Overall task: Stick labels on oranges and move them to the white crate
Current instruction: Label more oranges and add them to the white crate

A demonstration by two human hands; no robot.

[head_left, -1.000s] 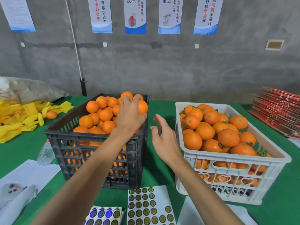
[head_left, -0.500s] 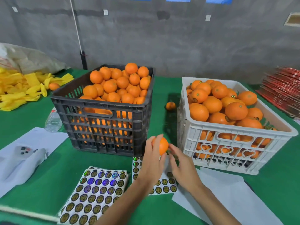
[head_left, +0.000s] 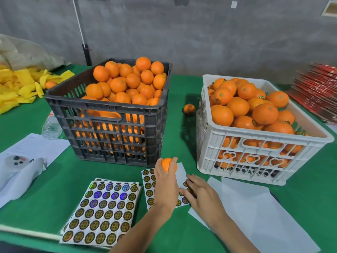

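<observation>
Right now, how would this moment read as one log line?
left hand: holds orange | right hand: fingers on sticker sheet | white crate: awaiting orange

Two crates on the table: one black crate (head_left: pixel 116 114) and one white crate (head_left: pixel 255 143), each heaped with oranges too many to count. One orange (head_left: pixel 168 164) in hand. One loose orange (head_left: pixel 189 108) between the crates. One orange (head_left: pixel 50 84) among yellow wrappers (head_left: pixel 16 88). Two label sheets, one full (head_left: pixel 104 210), one partly used (head_left: pixel 148 187). One plastic bottle (head_left: pixel 51 126).
</observation>
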